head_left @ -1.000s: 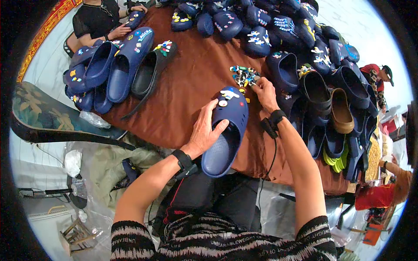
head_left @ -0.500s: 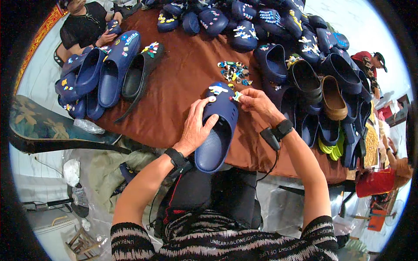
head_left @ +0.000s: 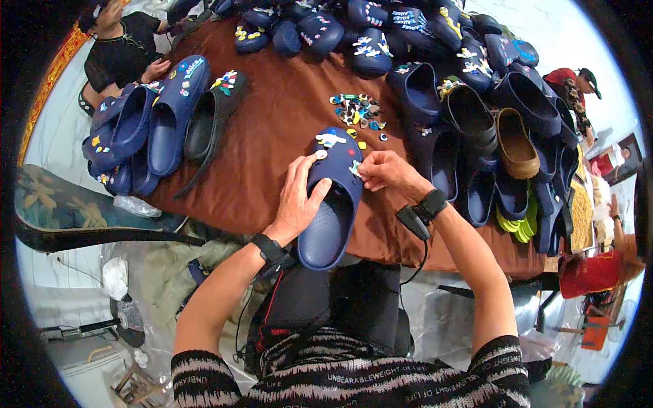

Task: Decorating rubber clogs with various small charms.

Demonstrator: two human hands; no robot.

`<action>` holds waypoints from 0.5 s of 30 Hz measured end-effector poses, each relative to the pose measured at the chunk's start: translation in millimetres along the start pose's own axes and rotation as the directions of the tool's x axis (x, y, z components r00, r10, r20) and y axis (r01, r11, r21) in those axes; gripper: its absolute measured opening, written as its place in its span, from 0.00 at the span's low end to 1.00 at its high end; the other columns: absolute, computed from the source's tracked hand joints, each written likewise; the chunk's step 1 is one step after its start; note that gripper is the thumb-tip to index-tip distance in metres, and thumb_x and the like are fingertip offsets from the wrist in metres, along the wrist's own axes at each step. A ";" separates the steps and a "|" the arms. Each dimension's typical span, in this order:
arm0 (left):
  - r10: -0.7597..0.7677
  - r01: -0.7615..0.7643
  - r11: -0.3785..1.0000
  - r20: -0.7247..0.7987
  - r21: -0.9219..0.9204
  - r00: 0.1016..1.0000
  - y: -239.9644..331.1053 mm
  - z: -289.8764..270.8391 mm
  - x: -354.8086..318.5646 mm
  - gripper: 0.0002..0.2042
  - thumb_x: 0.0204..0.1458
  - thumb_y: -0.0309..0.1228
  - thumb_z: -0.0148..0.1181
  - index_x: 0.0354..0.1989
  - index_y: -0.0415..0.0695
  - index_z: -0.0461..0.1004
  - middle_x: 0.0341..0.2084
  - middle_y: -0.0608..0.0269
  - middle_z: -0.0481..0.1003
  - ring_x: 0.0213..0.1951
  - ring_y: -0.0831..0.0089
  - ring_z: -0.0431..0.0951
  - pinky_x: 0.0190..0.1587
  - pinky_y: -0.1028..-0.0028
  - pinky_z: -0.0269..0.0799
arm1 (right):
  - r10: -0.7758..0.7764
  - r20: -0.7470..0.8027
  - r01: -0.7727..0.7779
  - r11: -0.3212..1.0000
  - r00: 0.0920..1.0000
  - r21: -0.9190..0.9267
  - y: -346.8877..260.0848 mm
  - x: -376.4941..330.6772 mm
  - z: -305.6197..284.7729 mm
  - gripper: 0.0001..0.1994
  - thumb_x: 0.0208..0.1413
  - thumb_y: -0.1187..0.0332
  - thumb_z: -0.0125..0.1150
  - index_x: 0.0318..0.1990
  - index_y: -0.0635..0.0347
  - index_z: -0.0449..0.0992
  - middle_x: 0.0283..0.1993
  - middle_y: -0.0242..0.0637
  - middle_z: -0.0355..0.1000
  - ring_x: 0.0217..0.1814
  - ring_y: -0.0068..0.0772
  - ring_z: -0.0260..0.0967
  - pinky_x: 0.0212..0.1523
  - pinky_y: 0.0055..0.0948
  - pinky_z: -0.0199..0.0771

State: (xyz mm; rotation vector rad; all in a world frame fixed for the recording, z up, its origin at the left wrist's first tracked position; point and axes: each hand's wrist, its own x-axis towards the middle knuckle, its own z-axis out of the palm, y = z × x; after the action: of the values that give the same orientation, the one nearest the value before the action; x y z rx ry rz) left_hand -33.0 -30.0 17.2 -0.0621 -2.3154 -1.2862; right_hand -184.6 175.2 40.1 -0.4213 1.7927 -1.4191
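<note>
Navy foam clog (head_left: 331, 204) sits at the near table (head_left: 272, 129) edge; left hand (head_left: 297, 200) lies open, flat on it; right hand (head_left: 382, 170) pinches a tiny charm (head_left: 354, 168) at its toe; looks light, squishy; best steadied by the sides.

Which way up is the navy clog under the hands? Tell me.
Upright: the navy clog lies sole-down on the brown table, its foot opening facing up, left hand on it, right hand at its toe.

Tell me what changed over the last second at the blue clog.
The right hand came down from the pile of small charms to the blue clog and now pinches a pale charm against its right side. The left hand stayed spread over the clog's left edge, and the clog stayed on the brown tablecloth.
</note>
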 end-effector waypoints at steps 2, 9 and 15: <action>-0.001 0.001 1.000 0.009 0.004 1.000 0.4 -0.4 0.3 0.25 0.61 0.44 0.55 0.62 0.44 0.64 0.58 0.45 0.64 0.61 0.49 0.64 0.65 0.58 0.59 | 0.043 0.001 -0.043 0.995 0.999 -0.094 -2.9 0.9 0.0 0.12 0.58 0.58 0.67 0.31 0.56 0.75 0.28 0.28 0.74 0.26 0.21 0.73 0.28 0.23 0.76; 0.000 0.000 1.000 0.016 0.011 1.000 1.5 1.9 3.1 0.25 0.62 0.45 0.53 0.63 0.44 0.64 0.58 0.45 0.65 0.61 0.49 0.65 0.64 0.58 0.60 | 0.155 -0.013 -0.151 0.939 0.988 -0.308 -10.4 11.6 -7.2 0.19 0.55 0.51 0.69 0.28 0.57 0.75 0.25 0.30 0.73 0.23 0.23 0.72 0.26 0.24 0.75; 0.013 -0.013 0.998 0.010 0.064 1.000 -0.2 2.3 1.5 0.25 0.62 0.44 0.53 0.63 0.43 0.63 0.58 0.45 0.65 0.61 0.49 0.65 0.64 0.57 0.60 | 0.178 0.026 -0.173 0.975 0.984 -0.141 3.9 8.4 -2.4 0.21 0.54 0.47 0.70 0.25 0.55 0.74 0.20 0.28 0.68 0.20 0.21 0.68 0.24 0.21 0.72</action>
State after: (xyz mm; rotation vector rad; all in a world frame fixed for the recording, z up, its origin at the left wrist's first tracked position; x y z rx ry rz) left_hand -35.3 -28.5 16.6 -0.0616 -2.3582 -1.2070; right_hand -190.9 172.4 33.5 -0.3491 1.8551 -1.1627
